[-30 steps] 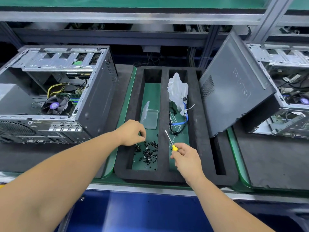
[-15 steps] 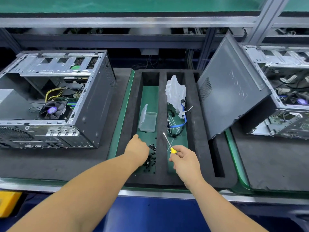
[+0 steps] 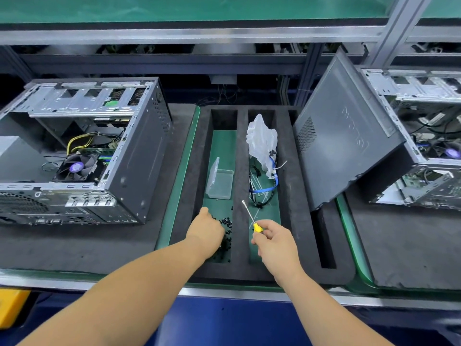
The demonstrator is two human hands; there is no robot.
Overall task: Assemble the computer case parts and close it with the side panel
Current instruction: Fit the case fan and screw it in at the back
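Lower centre of frame: left hand [image 3: 205, 229] down among black screws [image 3: 226, 224] in the foam tray [image 3: 189, 171], fingers hidden, grip impossible to tell. Right hand [image 3: 275, 242] pinching a yellow-handled screwdriver [image 3: 250, 217]. Left: open computer case [image 3: 82, 156]. Right: side panel [image 3: 344, 146], tilted.

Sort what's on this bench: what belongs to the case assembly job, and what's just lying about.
In the job:
- open computer case
- side panel leaning at right
- black screws under the left hand
- screwdriver in the right hand

Lying about:
- clear plastic box
- plastic bag
- blue cable
- second case, far right
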